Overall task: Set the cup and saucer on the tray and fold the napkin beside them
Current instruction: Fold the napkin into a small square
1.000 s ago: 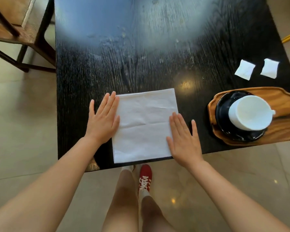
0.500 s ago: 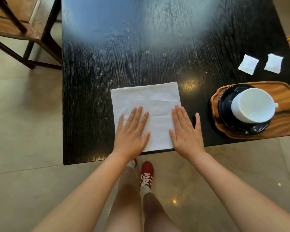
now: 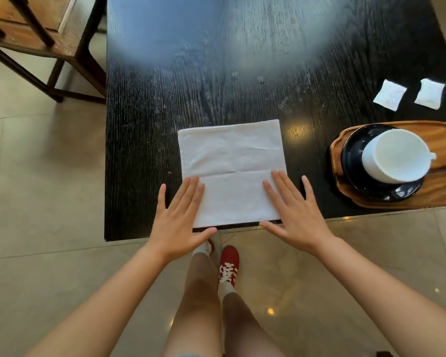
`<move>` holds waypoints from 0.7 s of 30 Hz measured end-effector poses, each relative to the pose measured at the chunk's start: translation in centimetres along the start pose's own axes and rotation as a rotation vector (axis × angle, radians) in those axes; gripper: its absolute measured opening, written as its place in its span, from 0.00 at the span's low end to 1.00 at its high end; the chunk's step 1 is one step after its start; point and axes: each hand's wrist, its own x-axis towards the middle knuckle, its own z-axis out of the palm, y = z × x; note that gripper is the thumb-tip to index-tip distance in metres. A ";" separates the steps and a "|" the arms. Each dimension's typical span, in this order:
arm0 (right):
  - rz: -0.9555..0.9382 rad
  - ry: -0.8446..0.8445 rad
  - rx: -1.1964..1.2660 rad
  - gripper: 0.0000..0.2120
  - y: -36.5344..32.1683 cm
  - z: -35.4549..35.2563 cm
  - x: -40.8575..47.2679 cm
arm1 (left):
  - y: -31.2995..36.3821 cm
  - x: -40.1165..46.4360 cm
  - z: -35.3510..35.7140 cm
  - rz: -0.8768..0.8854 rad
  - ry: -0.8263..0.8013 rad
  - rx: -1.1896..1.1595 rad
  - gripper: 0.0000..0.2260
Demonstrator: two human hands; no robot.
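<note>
**Both hands flat on the napkin at the table's near edge**

The white napkin (image 3: 231, 171) lies flat on the black table (image 3: 150, 155), its near edge running along the table's front edge. A crease crosses it from side to side, a little below its middle, and fainter wrinkles mark the far half.

The left hand (image 3: 177, 222) rests palm down at the napkin's near left corner. Its fingers (image 3: 191, 194) are straight and held close together, their tips on the cloth just under the crease; the little finger lies apart on the bare table and the thumb points right along the table's front edge. The right hand (image 3: 298, 217) mirrors it at the near right corner: straight fingers lie on the cloth up to the crease, slightly spread, the little finger is out over the bare table, and the thumb points left along the front edge. Neither hand pinches or lifts the cloth.

To the right, well apart from the napkin, a wooden tray (image 3: 443, 140) sits at the table's front right. On it stands a dark saucer (image 3: 353, 161), and on the saucer a white cup (image 3: 394, 155), empty, with its handle pointing right.

Beyond the tray lie two small white packets (image 3: 389, 98), side by side, not touching. A wooden chair (image 3: 44, 34) stands at the far left of the table. Below the table edge are the person's legs and a red shoe (image 3: 229, 266) on the tiled floor.
</note>
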 end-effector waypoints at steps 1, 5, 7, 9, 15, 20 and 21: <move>-0.024 -0.014 -0.005 0.42 0.0 0.1 -0.4 | -0.2 -0.6 0.1 0.023 -0.012 0.005 0.43; -0.119 0.006 -0.018 0.47 0.2 -0.2 -1.4 | -1.0 -2.0 0.2 0.073 -0.007 0.046 0.42; -0.171 0.051 -0.011 0.45 0.6 -0.5 -1.9 | -1.5 -2.6 0.0 0.100 0.022 0.043 0.37; -0.217 0.073 0.003 0.45 1.0 -0.6 -2.1 | -2.1 -3.3 0.0 0.135 0.056 0.037 0.33; -0.311 0.066 -0.006 0.43 2.2 -1.3 -1.2 | -3.1 -2.7 -0.8 0.210 0.247 -0.009 0.22; -0.391 0.053 -0.032 0.42 3.2 -1.3 -0.8 | -3.3 -1.9 -0.8 0.246 0.346 -0.049 0.16; -0.408 0.068 -0.027 0.40 3.3 -1.4 -0.8 | -3.4 -1.9 -0.8 0.249 0.357 -0.063 0.15</move>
